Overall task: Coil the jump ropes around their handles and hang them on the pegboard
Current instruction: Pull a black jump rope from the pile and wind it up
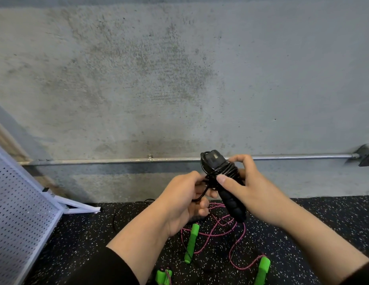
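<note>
A black jump rope's handles (227, 188) stand tilted in mid-air in front of a concrete wall, with black cord wound round their upper part. My right hand (249, 188) grips the handles, thumb pressed on the coils. My left hand (185, 194) pinches a loop of the black cord just left of the coils. On the floor below lies a pink rope (224, 229) in loose loops, with a green foam handle (192, 243) at one end and another green handle (263, 270) at the right. A third pair of green handles (164, 276) lies near the bottom edge.
A white pegboard (21, 212) leans at the left on a white foot. A metal conduit (117, 160) runs along the concrete wall. The floor is black speckled rubber (323, 223). A thin black cord (126, 208) trails on the floor by the wall.
</note>
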Available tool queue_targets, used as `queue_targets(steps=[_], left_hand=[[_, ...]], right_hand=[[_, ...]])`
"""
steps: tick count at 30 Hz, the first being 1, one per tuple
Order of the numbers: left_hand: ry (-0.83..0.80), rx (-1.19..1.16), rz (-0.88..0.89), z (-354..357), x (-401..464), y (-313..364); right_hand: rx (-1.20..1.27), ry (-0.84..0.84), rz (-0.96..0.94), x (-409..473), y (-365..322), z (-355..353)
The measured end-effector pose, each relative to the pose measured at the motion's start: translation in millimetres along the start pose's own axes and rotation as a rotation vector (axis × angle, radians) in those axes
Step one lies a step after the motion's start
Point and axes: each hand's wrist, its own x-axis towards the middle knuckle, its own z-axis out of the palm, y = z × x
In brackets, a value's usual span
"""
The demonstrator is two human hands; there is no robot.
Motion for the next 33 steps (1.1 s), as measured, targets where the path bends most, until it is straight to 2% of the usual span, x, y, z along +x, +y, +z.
queue_targets(steps=[4, 7, 10, 14, 17, 22, 30, 33], left_hand=[[0.027, 0.005, 0.061, 8, -4, 2], [0.173, 0.114, 0.210, 9, -3, 2], [0.326, 0.257, 0.396, 6, -2, -1], [0.268, 0.207, 0.572, 13, -9, 0], [0.205, 0.249, 0.589, 14, -11, -2], [0.221, 0.334, 0.667, 14, -7, -2], [0.277, 0.137, 0.664, 14, -2, 0], [0.291, 0.150, 0.679, 12, -1, 3]], right_hand=[[0.121, 0.142, 0.004, 2, -1, 7], [0.127, 0.259, 0.019, 6, -1, 10], [0.134, 0.237, 0.058, 9, 1, 11], [0.169, 0.263, 0.072, 12, -1, 12], [0.192, 0.254, 0.063, 12, -3, 12], [0.224, 0.220, 0.051, 9, -1, 16], [0.243, 0.228, 0.045, 3, -3, 13], [0.251, 0.230, 0.043, 2, -7, 13]])
